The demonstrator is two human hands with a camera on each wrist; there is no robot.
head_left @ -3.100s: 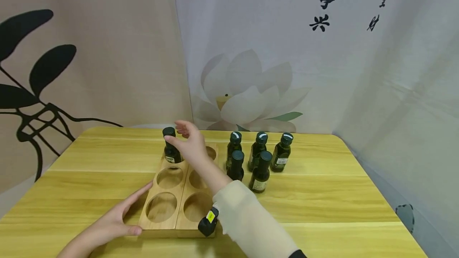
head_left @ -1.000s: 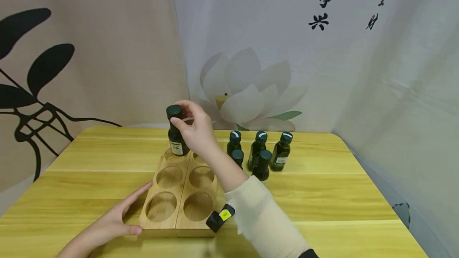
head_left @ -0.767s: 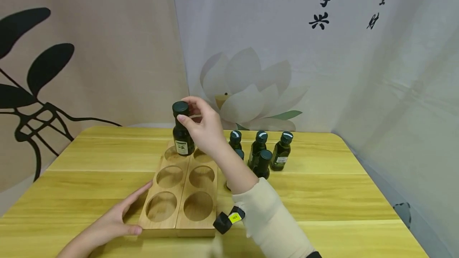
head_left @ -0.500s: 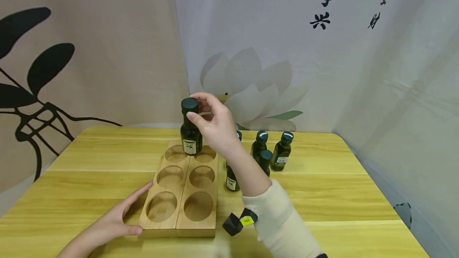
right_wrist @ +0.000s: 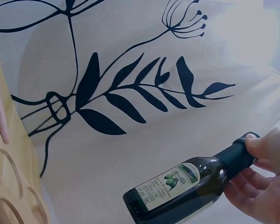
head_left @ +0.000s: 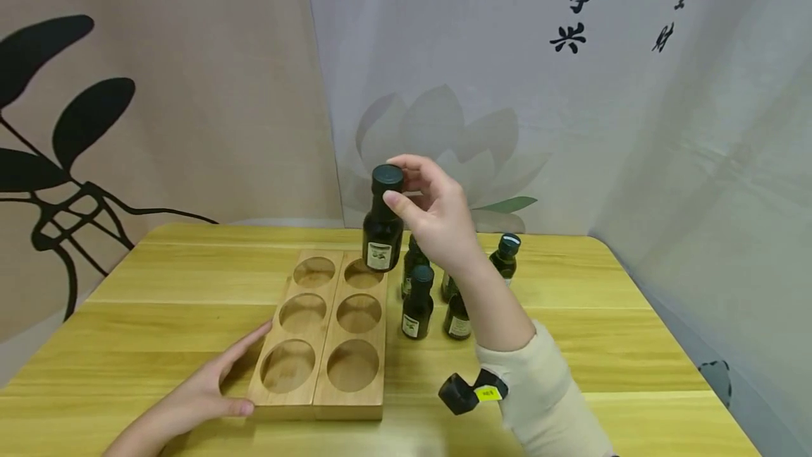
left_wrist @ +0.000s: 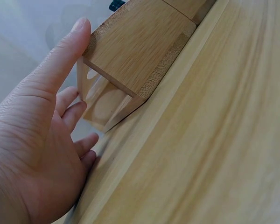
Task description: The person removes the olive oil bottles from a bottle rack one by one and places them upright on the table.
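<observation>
My right hand point(head_left: 438, 221) holds a small dark olive oil bottle point(head_left: 383, 235) by its neck and cap, thumb in front. The bottle is upright in the air at the far right end of a wooden holder point(head_left: 320, 365) with two rows of round holes. In the right wrist view the bottle's label point(right_wrist: 170, 184) shows green olives. At the holder's near left corner, my left hand point(head_left: 206, 388) rests with its thumb along the front edge and fingers along the side. The left wrist view shows the thumb at the holder's edge point(left_wrist: 140, 46).
Several more dark bottles stand right of the holder, among them a near bottle point(head_left: 416, 309), one beside it point(head_left: 458, 319) and a far right bottle point(head_left: 505, 259). My right forearm partly hides some. A printed curtain point(head_left: 444, 41) hangs behind the wooden table point(head_left: 603, 344).
The right hand has lifted the bottle up from the holder's far left hole and carried it rightward, over the far right hole's edge. The left hand has stayed at the corner.
</observation>
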